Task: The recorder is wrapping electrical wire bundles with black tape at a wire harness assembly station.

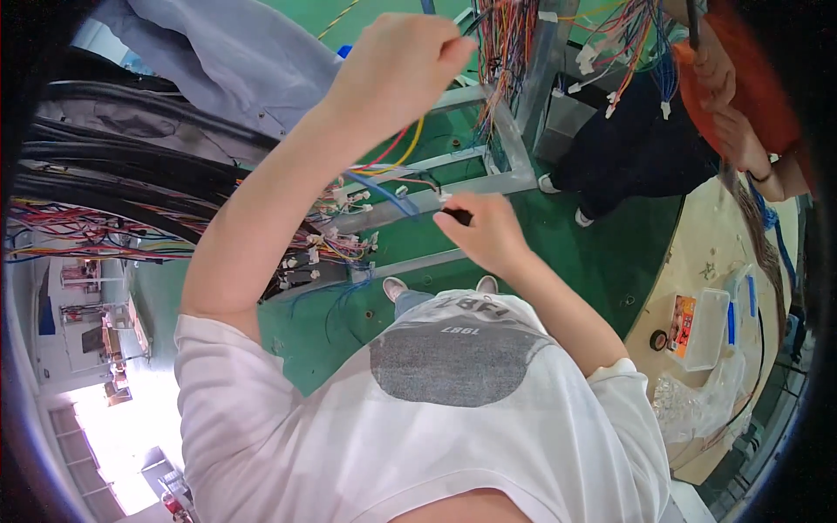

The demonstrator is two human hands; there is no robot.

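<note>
My left hand is raised at the top centre with its fingers curled closed, beside a hanging bundle of coloured wires. What it holds, if anything, is hidden. Lower down, my right hand is closed in a pinch around a small black thing, mostly covered by the fingers. A small white connector on thin wires is at its fingertips. Red and yellow wires run below my left wrist. Loose white connectors cluster left of my right hand, by a blue strip.
Thick black cable bundles extend along the left. A metal frame stands on the green floor. At right, another person's hands work near hanging wires. A round wooden table holds a clear plastic box and black tape roll.
</note>
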